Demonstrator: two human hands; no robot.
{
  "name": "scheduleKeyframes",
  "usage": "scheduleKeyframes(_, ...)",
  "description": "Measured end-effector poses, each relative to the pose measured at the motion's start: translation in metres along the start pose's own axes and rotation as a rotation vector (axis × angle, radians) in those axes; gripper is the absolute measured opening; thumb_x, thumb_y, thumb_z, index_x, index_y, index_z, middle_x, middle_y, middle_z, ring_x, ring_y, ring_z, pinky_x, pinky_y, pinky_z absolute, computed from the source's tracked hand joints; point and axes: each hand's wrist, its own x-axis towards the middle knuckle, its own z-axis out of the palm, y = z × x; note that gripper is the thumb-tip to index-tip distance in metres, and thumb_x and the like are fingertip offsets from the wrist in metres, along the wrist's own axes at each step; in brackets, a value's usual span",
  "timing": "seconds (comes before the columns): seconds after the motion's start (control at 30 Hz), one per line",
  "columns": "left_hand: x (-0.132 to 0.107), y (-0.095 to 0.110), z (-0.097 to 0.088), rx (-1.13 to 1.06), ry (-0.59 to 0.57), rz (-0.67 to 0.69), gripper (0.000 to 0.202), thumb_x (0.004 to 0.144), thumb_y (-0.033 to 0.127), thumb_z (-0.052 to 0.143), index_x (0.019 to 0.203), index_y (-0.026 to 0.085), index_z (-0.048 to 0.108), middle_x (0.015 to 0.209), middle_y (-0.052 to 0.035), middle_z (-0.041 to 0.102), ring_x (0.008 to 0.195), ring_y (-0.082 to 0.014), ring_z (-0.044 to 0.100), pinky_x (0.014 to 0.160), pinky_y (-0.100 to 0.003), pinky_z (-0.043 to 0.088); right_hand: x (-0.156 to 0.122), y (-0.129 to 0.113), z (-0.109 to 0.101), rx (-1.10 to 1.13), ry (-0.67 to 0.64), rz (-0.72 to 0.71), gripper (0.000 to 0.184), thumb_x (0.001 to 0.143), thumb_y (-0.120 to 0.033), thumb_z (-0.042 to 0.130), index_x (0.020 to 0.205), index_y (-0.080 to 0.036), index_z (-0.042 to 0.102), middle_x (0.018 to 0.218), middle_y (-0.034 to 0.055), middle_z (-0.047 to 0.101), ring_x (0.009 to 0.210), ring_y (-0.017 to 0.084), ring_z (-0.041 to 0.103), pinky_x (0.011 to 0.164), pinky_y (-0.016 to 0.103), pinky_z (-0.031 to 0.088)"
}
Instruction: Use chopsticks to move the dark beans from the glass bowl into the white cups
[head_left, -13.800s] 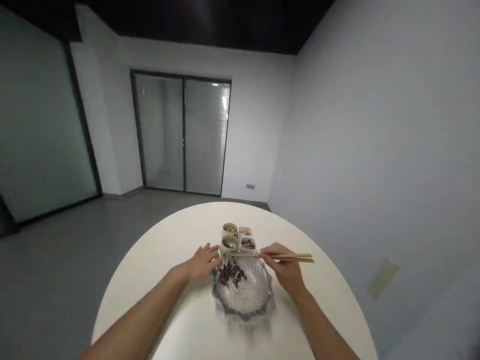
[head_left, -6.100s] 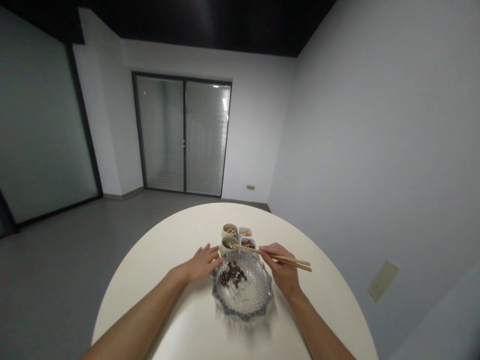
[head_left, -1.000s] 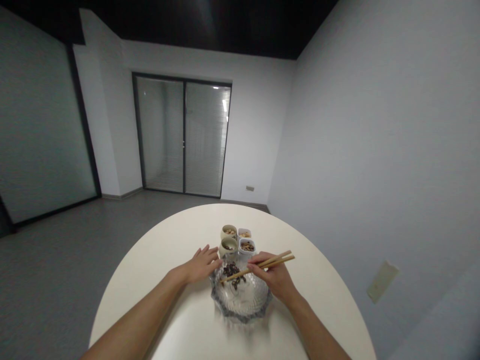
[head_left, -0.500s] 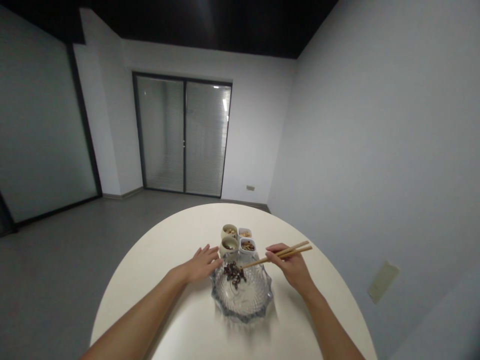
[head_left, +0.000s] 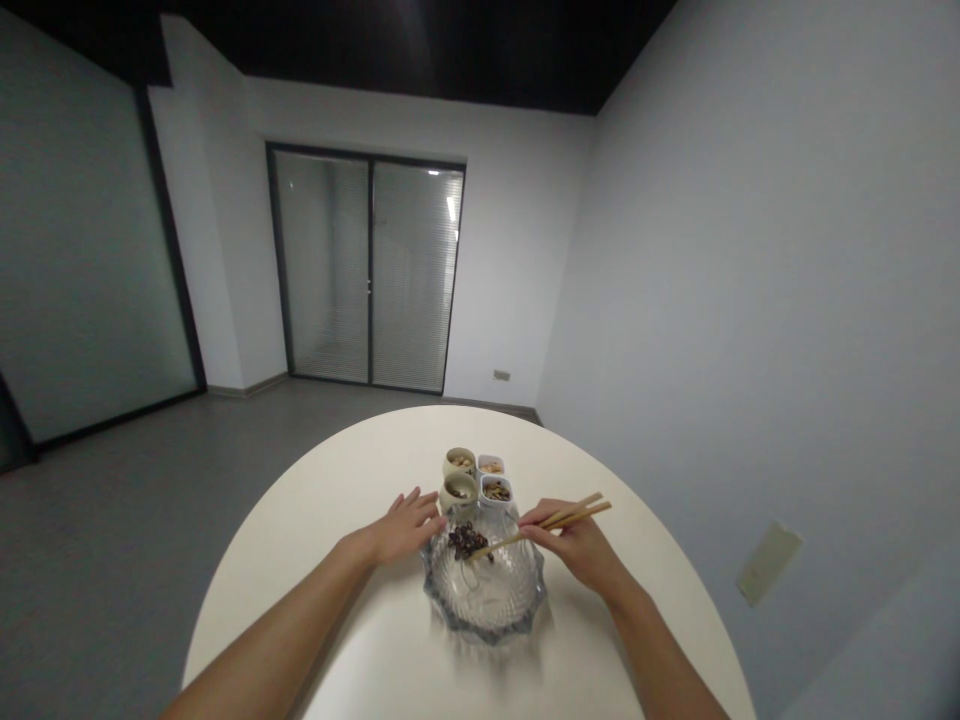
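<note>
A scalloped clear glass bowl (head_left: pixel 487 625) stands on the round white table. Dark brown bean-like pieces (head_left: pixel 466 540) are heaped toward its far left side. My right hand (head_left: pixel 566 540) grips a pair of wooden chopsticks (head_left: pixel 574 513), whose tips reach down into the bowl at the near edge of the heap; whether a piece is between the tips I cannot tell. With fingers spread, my left hand (head_left: pixel 405 527) rests at the bowl's left rim. Just beyond the bowl are two beige cups (head_left: pixel 458 493) and two small white dishes (head_left: pixel 496 490), holding small food pieces.
The round white table (head_left: pixel 330 500) has its curved far edge behind the cups. A white wall (head_left: pixel 750 300) rises close on the right. Farther back are glass doors with blinds (head_left: pixel 367 270) and a grey floor (head_left: pixel 232 470).
My right hand has moved slightly left and nearer to me, bringing the chopstick tips lower in the bowl. The dark pieces are bunched farther back. My left hand has stayed in place.
</note>
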Motion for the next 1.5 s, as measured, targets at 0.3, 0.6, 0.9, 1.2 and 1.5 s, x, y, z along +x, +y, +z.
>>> scheduleKeyframes(0.3,-0.002,0.004,-0.001,0.002,-0.016,-0.022,0.06,0.099,0.063,0.016,0.144,0.03,0.039,0.155,-0.002,0.017,0.144,-0.0323,0.004,0.113,-0.057,0.005,0.001,0.012,-0.011,-0.075,0.176,-0.01,0.027,0.083,-0.043,0.065,0.084,-0.017,0.072,0.08,0.0056,0.068,0.076,0.017,0.063,0.071,0.027,0.052)
scheduleKeyframes(0.6,-0.003,0.005,-0.003,-0.022,-0.009,-0.016,0.061,0.098,0.064,0.017,0.142,0.03,0.042,0.155,-0.0031,0.017,0.143,-0.0334,0.004,0.113,-0.057,0.005,0.0,0.01,-0.008,-0.101,0.1,-0.044,0.025,0.083,-0.042,0.065,0.084,-0.018,0.072,0.084,0.0061,0.068,0.079,0.018,0.064,0.073,0.027,0.052)
scheduleKeyframes(0.9,-0.004,0.004,-0.002,-0.029,0.003,-0.01,0.064,0.097,0.066,0.016,0.141,0.029,0.044,0.155,-0.0031,0.018,0.144,-0.0324,0.005,0.114,-0.056,0.004,0.001,0.019,-0.01,-0.159,0.177,-0.02,0.027,0.084,-0.044,0.063,0.086,-0.019,0.07,0.085,0.0058,0.068,0.08,0.018,0.063,0.074,0.028,0.052)
scheduleKeyframes(1.2,0.001,0.004,-0.001,-0.011,-0.003,-0.016,0.061,0.098,0.063,0.017,0.141,0.029,0.043,0.155,-0.0027,0.019,0.143,-0.0335,0.006,0.113,-0.057,0.005,0.001,0.009,-0.004,-0.157,0.05,-0.159,0.019,0.087,-0.036,0.063,0.091,-0.02,0.071,0.084,0.0049,0.067,0.077,0.015,0.063,0.07,0.026,0.051)
scheduleKeyframes(1.5,0.0,0.003,0.0,-0.007,-0.01,-0.023,0.062,0.098,0.064,0.016,0.142,0.03,0.042,0.155,-0.0025,0.018,0.143,-0.0328,0.005,0.113,-0.056,0.004,0.001,0.015,-0.007,-0.082,0.263,-0.158,0.019,0.084,-0.037,0.067,0.083,-0.019,0.072,0.077,0.005,0.066,0.072,0.016,0.062,0.065,0.026,0.051)
